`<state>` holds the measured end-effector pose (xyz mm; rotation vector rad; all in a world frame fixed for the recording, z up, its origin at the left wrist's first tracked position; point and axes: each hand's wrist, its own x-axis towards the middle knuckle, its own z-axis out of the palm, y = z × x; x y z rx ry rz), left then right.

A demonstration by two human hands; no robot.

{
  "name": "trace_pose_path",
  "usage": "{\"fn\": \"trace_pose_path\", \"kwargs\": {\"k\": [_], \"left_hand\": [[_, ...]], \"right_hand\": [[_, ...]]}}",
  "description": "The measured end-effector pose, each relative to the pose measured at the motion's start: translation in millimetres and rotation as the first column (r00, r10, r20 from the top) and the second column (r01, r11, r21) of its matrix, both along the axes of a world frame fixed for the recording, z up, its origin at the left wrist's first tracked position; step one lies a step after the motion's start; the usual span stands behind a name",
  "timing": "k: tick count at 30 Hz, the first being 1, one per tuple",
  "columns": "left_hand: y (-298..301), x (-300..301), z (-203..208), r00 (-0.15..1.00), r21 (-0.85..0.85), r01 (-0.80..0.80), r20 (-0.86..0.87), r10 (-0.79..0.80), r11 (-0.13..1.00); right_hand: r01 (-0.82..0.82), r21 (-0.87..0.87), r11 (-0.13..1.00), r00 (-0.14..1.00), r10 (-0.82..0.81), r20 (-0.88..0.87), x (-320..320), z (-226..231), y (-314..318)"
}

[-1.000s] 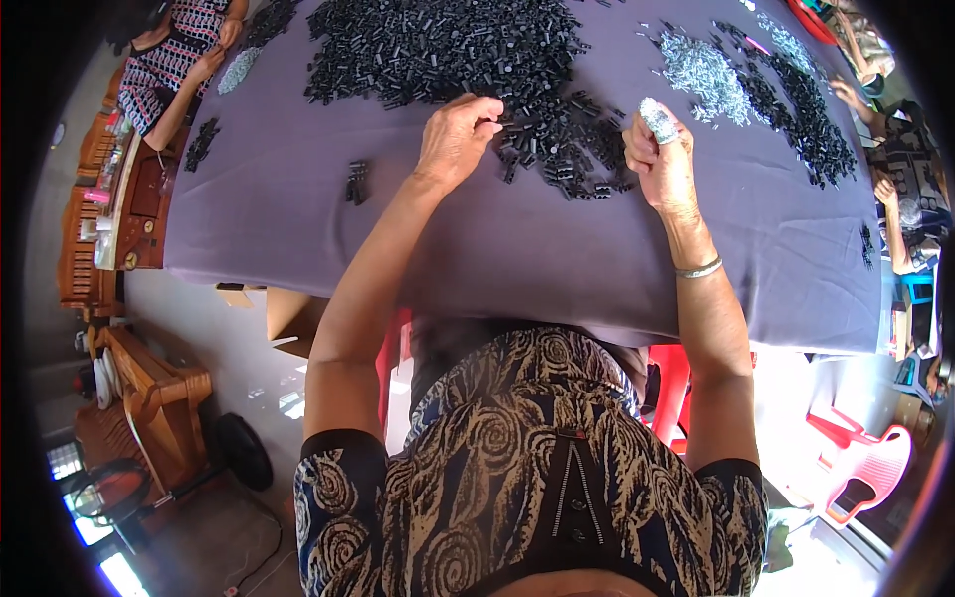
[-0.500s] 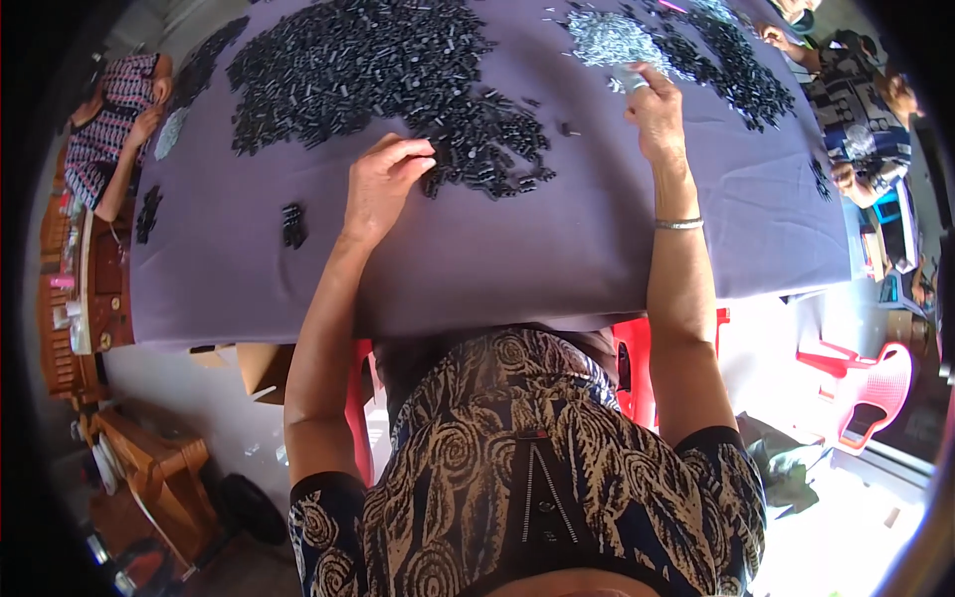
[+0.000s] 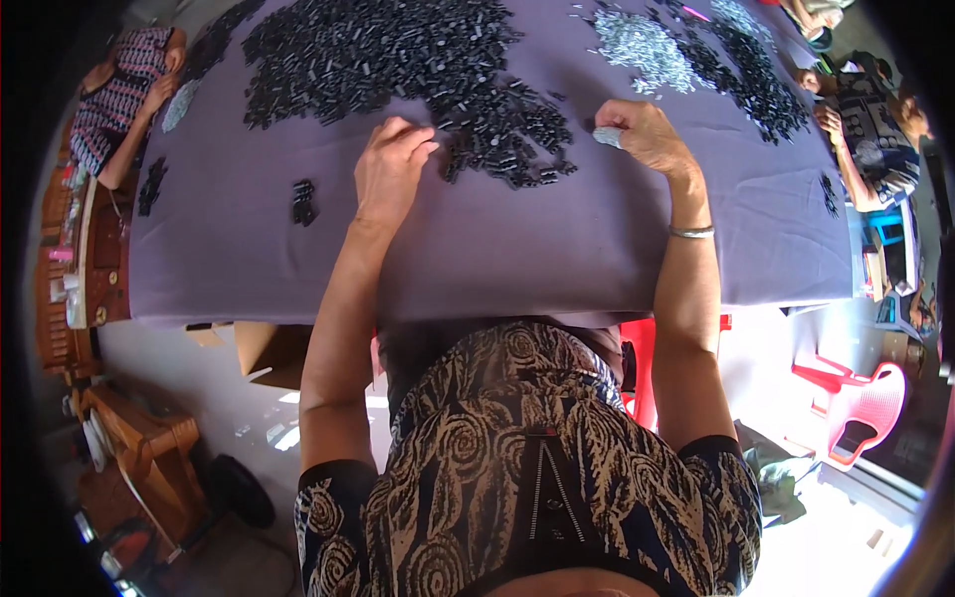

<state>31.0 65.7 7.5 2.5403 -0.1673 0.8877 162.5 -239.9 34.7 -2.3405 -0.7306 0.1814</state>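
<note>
My left hand [image 3: 393,171] hovers at the near left edge of a black spur of small cylindrical pieces [image 3: 507,139]. Its thumb and fingers are pinched together, and whatever lies between them is too small to make out. Right of that spur, my right hand [image 3: 652,137] is curled above the cloth with a cluster of small silvery pieces [image 3: 608,135] showing at its fingertips. Beyond it lies a loose pile of the same silvery pieces [image 3: 647,55]. A large heap of black pieces [image 3: 368,60] spreads across the far middle.
A purple-grey cloth [image 3: 497,264] covers the table. A small black cluster [image 3: 303,202] lies left of my left hand. More black pieces [image 3: 761,85] lie far right. People sit at the left [image 3: 124,95] and right [image 3: 875,129]. A red chair [image 3: 863,408] stands at right.
My right hand has drawn back from the silvery pile toward me and turned inward, with silvery pieces at its fingertips. The left hand stays beside the black pieces. The whole view has shifted slightly.
</note>
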Motion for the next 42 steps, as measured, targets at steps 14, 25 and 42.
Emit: {"fn": "trace_pose_path", "kwargs": {"k": [14, 25, 42], "left_hand": [[5.4, -5.1, 5.6, 0.987, -0.287, 0.126, -0.064, -0.15, 0.95], [-10.9, -6.3, 11.8, 0.932, -0.546, 0.31, 0.014, -0.362, 0.779], [-53.0, -20.7, 25.6, 0.854, -0.996, 0.075, 0.041, -0.519, 0.045]], "right_hand": [[-0.025, 0.725, 0.689, 0.902, 0.329, -0.281, -18.4, -1.6, 36.6], [-0.033, 0.685, 0.728, 0.912, 0.302, -0.277, -29.9, -6.4, 52.0], [-0.042, 0.776, 0.629, 0.838, 0.446, -0.316, -55.0, -2.4, 71.1]]}}
